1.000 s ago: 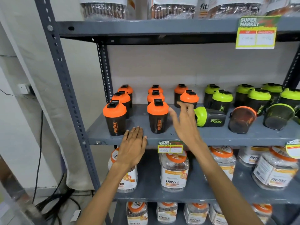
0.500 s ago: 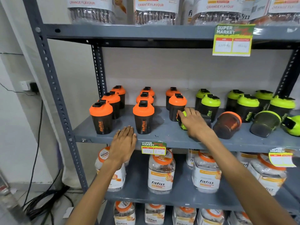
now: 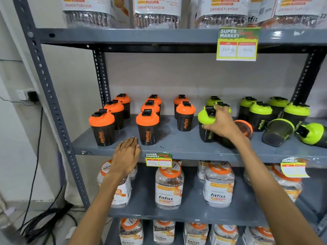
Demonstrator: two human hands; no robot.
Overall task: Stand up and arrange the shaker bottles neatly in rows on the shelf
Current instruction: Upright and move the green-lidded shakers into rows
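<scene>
Right hand (image 3: pixel 222 124): clasped over the lid and shoulder of a green-lidded shaker (image 3: pixel 206 126), held nearly upright at the front of the middle shelf (image 3: pixel 177 147), just right of the orange group. Left hand (image 3: pixel 126 154): flat, fingers loose, resting on the shelf's front edge, holding nothing.

Done, by present layout:
- Orange-lidded shakers (image 3: pixel 147 128), eight upright in three columns, the third one short at the front.
- Green-lidded shakers at rear right (image 3: pixel 260 115), upright but crowded, rows not cleanly readable.

Left to do (judged, not seen):
- Orange-rimmed shaker (image 3: pixel 245 128) on its side, just behind the right wrist.
- Dark green-rimmed shaker (image 3: pixel 277 131) on its side, base toward the camera.
- Green-lidded shaker (image 3: pixel 313 135) tipped over at far right.
- Roughly two-thirds through.

Contents: shakers dark-walled and lidded; contents not discernible (presumably empty stock). Clear jars (image 3: pixel 168 186) on the lower shelves show packed sachets. Orange-flavour jars on the top shelf (image 3: pixel 154 13), likewise packed.
</scene>
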